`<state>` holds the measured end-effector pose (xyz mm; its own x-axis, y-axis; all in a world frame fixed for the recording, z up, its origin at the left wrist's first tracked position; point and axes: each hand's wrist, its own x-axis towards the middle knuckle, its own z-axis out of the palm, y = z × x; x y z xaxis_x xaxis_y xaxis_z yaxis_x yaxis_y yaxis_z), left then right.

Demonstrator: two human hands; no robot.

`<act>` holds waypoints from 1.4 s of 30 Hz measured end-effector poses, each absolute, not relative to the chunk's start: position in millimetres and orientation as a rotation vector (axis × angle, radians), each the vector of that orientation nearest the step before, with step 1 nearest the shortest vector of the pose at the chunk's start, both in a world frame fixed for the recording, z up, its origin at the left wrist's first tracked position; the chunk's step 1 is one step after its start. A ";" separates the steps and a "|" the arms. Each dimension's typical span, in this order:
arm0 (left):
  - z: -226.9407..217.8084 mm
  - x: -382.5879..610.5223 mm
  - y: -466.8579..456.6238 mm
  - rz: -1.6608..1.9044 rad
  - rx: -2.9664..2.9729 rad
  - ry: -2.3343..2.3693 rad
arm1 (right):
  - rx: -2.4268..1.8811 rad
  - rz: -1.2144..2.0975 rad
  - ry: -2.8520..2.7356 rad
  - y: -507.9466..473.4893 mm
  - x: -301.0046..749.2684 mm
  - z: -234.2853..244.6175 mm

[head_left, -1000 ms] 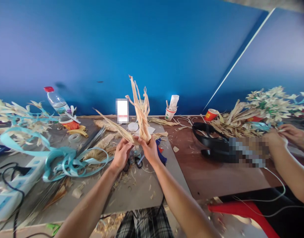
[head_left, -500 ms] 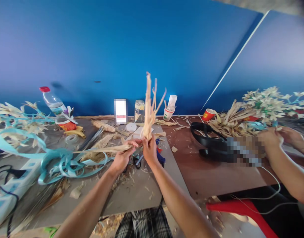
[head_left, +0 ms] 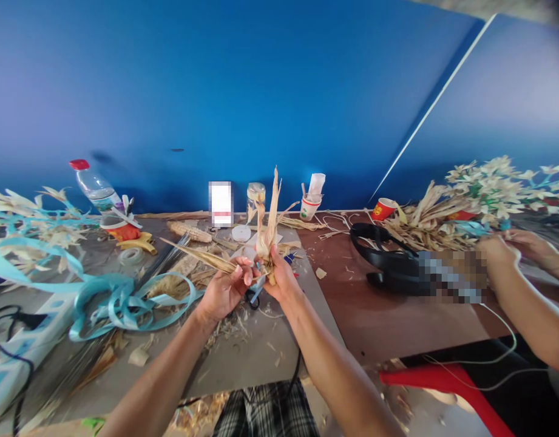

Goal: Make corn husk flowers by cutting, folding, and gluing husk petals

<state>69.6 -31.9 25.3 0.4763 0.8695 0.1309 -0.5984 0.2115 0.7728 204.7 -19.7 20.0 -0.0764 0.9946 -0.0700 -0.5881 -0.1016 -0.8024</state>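
My right hand (head_left: 283,280) is closed around the base of a bundle of dried corn husk strips (head_left: 269,226) that stands upright over the grey table (head_left: 256,358). My left hand (head_left: 224,291) pinches one long husk strip (head_left: 198,255) that runs off to the left, away from the bundle. The two hands touch at the fingertips. Black-handled scissors (head_left: 253,297) lie on the table just under the hands.
Light blue ribbon (head_left: 119,297) is coiled at the left beside a white power strip (head_left: 24,340). A water bottle (head_left: 94,188), a corn cob (head_left: 190,231), a jar (head_left: 256,197) and paper cups (head_left: 309,206) stand at the back. Another person's arm (head_left: 529,303) works at the right by husk flowers (head_left: 498,188).
The husk bundle has dropped lower and closer to the table. My left hand has drawn one strip out sideways to the left while my right hand kept its hold on the base.
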 end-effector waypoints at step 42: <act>24.9 54.4 -40.6 0.431 0.973 0.217 | -0.559 1.941 -1.105 -42.9 246.4 40.7</act>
<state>54.4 -40.6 24.9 0.8946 0.4467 0.0137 -0.2559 0.4868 0.8352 246.4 -42.9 40.7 -0.5697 0.8217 0.0157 -0.4329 -0.2837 -0.8556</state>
